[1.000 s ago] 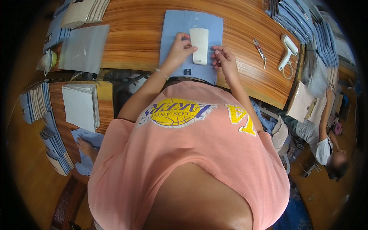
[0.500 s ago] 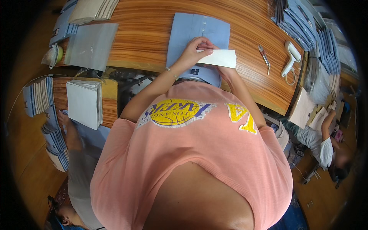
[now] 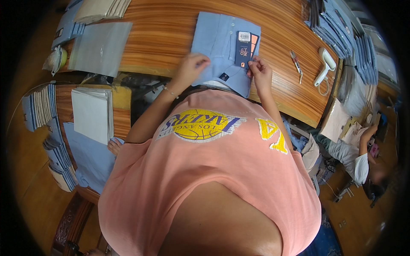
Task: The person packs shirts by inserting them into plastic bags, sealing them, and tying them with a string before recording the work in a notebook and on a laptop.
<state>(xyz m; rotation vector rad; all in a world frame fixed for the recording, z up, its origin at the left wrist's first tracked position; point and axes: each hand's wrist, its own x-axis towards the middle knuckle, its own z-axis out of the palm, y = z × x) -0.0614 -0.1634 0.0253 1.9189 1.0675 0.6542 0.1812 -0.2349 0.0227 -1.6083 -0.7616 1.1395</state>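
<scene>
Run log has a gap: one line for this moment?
left hand: at left edge of folded blue shirt, contact unclear | right hand: holding near end of dark hang tag | white roller: right of shirt

At 12 o'clock, a folded blue shirt [image 3: 212, 42] lies on the brown desk [image 3: 162, 34]. The right grip [image 3: 262, 71] pinches a dark tag [image 3: 243, 50] on it; the left grip [image 3: 190, 68] is at its 9 o'clock edge. A white roller [image 3: 327, 63] lies at 2 o'clock.

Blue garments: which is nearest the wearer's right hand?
The folded shirt under the dark hang tag the right hand touches; other blue garments lie farther away.
</scene>
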